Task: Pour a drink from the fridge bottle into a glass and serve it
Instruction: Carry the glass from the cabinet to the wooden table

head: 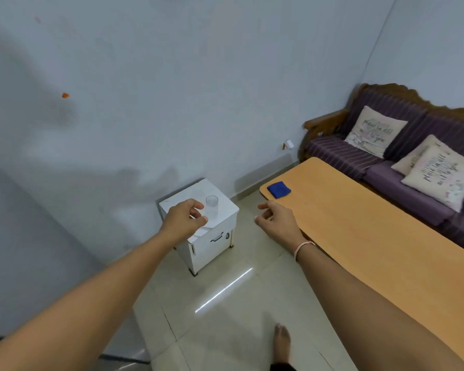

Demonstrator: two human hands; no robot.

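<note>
A clear drinking glass (pixel 212 206) stands upright on a small white cabinet (pixel 225 238) against the wall. My left hand (pixel 184 220) hovers in front of the cabinet, just left of the glass, fingers curled and apart, holding nothing. My right hand (pixel 276 219) floats over the floor between the cabinet and a long wooden table (pixel 373 236), fingers loosely bent and empty. No bottle and no fridge are in view.
A folded blue cloth (pixel 279 189) lies at the table's far end. A purple sofa (pixel 359 153) with printed cushions stands behind the table. My bare foot (pixel 281 342) is on the tiled floor. A pale wall fills the left.
</note>
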